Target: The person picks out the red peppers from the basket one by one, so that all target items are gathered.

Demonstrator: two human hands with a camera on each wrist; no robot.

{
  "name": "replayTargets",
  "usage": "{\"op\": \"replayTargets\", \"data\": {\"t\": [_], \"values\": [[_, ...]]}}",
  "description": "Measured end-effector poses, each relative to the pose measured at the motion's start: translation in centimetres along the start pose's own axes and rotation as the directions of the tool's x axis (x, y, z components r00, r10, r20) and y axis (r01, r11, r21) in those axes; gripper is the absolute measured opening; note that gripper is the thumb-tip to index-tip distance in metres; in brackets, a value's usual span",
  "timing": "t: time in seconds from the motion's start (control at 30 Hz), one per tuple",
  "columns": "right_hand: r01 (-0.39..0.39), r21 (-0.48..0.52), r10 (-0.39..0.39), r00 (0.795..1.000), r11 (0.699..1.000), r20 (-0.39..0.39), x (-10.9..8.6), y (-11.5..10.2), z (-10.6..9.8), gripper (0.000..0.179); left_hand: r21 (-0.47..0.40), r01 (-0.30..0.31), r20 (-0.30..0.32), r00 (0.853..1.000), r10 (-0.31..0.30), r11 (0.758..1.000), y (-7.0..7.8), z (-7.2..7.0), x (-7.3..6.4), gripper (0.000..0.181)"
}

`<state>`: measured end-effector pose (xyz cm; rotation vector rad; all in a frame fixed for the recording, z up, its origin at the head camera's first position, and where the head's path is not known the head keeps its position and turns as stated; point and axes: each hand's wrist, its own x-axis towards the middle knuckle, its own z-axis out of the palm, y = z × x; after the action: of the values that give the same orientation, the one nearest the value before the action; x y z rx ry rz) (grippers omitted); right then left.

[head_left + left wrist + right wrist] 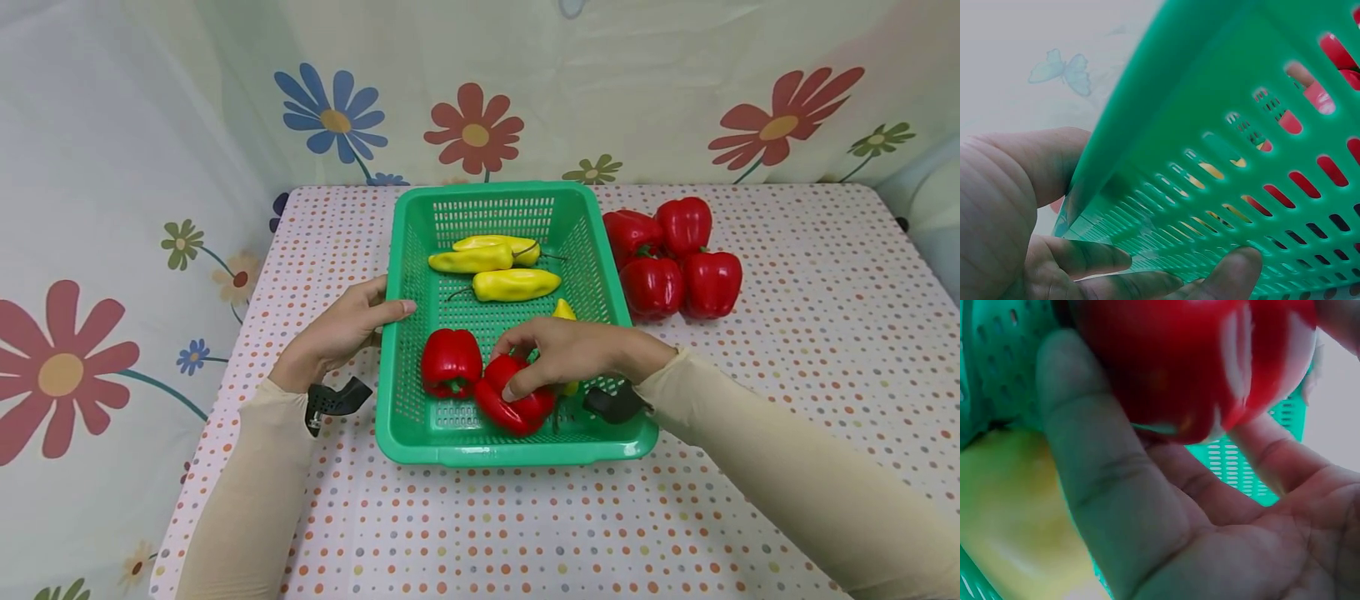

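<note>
My left hand grips the left wall of a green plastic basket, its thumb over the rim and the other fingers against the outside, as the left wrist view also shows. Inside the basket, my right hand holds a red bell pepper near the front. Another red bell pepper sits just left of it. Farther back in the basket lie three long yellow peppers. One more yellow pepper is partly hidden beneath my right hand; the right wrist view shows a yellow pepper close by.
Several red bell peppers stand grouped on the table against the basket's right side. A dotted cloth covers the table. Behind and to the left hangs a curtain printed with flowers.
</note>
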<state>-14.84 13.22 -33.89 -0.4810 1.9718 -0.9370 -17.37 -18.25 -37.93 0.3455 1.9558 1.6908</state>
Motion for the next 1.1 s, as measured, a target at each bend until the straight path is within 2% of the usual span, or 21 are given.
{"op": "replayTargets", "data": {"t": [0.3,0.53,0.73,1.1], "values": [[0.057,-0.018,-0.058,0.993,0.998,-0.105,-1.9,-0.5,-0.5,0.053,0.016,-0.008,0.005,1.0,0.008,1.0,-0.1,-0.1,0.0,0.058],[0.065,0.04,-0.057,0.986,0.997,-0.159,-4.0,-0.5,-1.1,0.059,0.003,-0.004,0.003,1.0,0.004,1.0,-0.1,0.0,0.0,0.057],[0.067,0.078,-0.049,0.974,0.995,-0.223,-5.6,-0.3,-1.6,0.06,-0.002,-0.001,-0.001,1.0,0.001,1.0,0.0,0.0,-0.1,0.057],[0.067,0.066,-0.042,0.945,0.996,-0.325,-7.6,0.6,-1.7,0.064,-0.016,0.008,0.002,1.0,-0.008,1.0,0.0,0.0,-0.1,0.058]]}}
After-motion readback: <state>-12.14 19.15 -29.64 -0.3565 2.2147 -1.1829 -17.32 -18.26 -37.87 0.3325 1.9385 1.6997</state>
